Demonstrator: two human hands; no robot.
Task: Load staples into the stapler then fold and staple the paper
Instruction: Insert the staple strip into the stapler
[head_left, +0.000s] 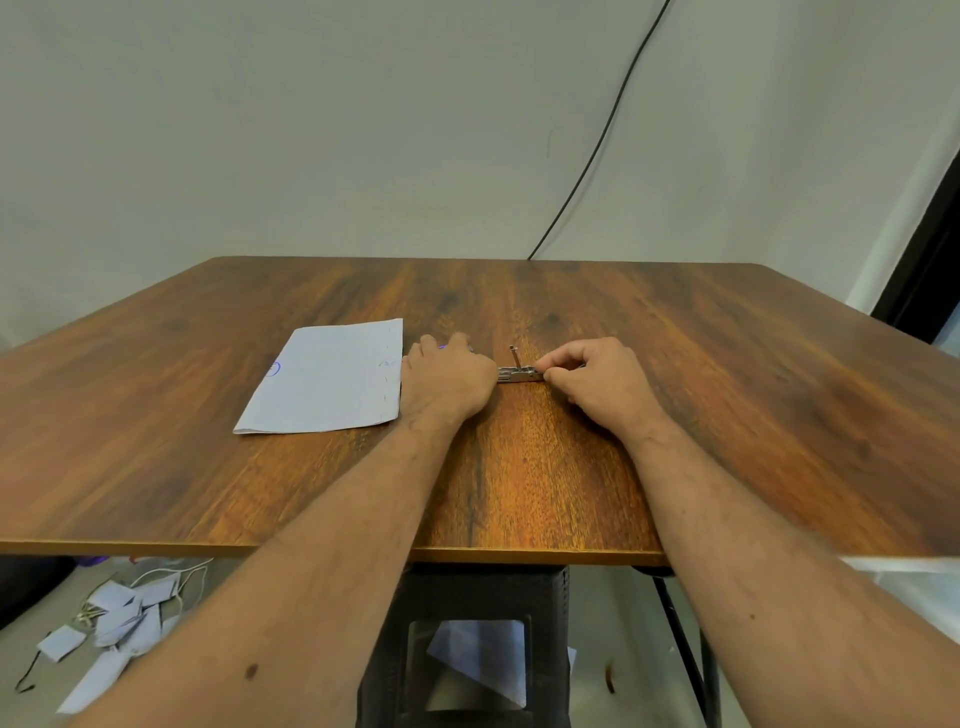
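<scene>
Your small silver metal stapler (517, 373) lies mid-counter, a thin metal rod standing up from it. Your left hand (448, 378) curls over its left end, hiding that part; your right hand (592, 379) pinches its right end between thumb and forefinger. The folded pale-blue lined paper (326, 378) lies flat, just left of your left hand. The glossy wood-grain counter (727, 405) leaves wide room right and toward the near edge. Staples are too small to make out.
</scene>
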